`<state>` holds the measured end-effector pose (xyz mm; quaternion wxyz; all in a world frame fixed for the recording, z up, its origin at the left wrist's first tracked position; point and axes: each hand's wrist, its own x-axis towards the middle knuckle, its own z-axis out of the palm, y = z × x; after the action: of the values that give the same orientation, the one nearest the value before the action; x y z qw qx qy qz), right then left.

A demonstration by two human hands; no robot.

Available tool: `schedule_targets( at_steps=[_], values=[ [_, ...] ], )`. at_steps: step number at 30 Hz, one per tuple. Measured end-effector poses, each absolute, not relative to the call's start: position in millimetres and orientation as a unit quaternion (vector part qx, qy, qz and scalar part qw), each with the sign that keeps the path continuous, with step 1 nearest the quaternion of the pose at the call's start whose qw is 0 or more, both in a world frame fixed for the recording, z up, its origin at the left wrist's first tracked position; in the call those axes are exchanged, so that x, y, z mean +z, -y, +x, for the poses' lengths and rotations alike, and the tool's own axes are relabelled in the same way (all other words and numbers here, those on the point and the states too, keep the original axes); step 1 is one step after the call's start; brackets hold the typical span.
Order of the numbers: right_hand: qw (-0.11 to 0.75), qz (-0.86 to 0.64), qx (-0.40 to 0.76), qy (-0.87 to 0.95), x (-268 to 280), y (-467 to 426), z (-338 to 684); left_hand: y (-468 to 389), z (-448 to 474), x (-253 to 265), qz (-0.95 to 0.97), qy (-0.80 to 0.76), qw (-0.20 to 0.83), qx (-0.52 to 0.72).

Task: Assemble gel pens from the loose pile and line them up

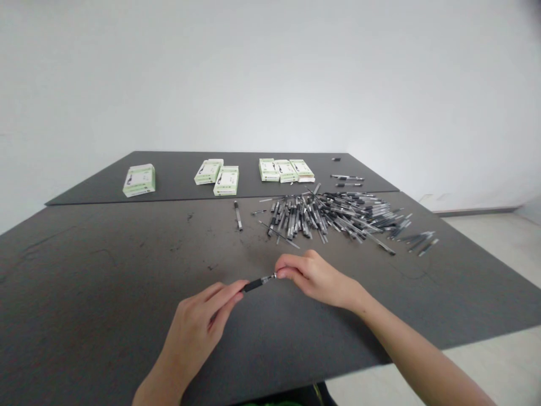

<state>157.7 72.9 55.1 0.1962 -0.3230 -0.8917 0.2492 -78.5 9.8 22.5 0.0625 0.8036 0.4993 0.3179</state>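
One pen (253, 285) is hovering above the tabletop (101, 316): the left hand (203, 313) is gripping its barrel, seemingly steadying it, while the right hand (315, 277) is pinching its silvery tip (274, 276) between the fingers. The left fingers are hiding its rear end; the right are partly covering the tip. Beyond, heaped pens (342, 214) are overlapping indistinctly.

I have one feed, the head camera. It looks forward and down from the near side of the table (105, 316). Left hand (200, 316) and right hand (319, 282) sit close, low in view; the wall (253, 73), farther off, fills the top.
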Motion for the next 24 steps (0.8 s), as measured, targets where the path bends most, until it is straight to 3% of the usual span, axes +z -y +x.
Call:
schedule_targets(
  at_steps=[5,11,17,22,24],
  values=[
    [0.123,-0.312,0.091,0.938,59,-64,157,-10,-78,25,0.792,-0.516,0.106,0.308],
    [0.132,-0.293,0.111,0.941,62,-61,156,-11,-75,31,0.791,-0.512,0.141,0.304],
    [0.21,-0.363,0.344,0.84,52,-65,150,-12,-75,26,0.802,-0.504,0.082,0.31],
    [0.16,-0.383,0.596,0.688,39,-71,143,-13,-75,20,0.802,-0.508,0.065,0.309],
    [0.159,-0.385,0.609,0.675,37,-71,141,-13,-74,20,0.799,-0.51,0.065,0.313]
  ],
)
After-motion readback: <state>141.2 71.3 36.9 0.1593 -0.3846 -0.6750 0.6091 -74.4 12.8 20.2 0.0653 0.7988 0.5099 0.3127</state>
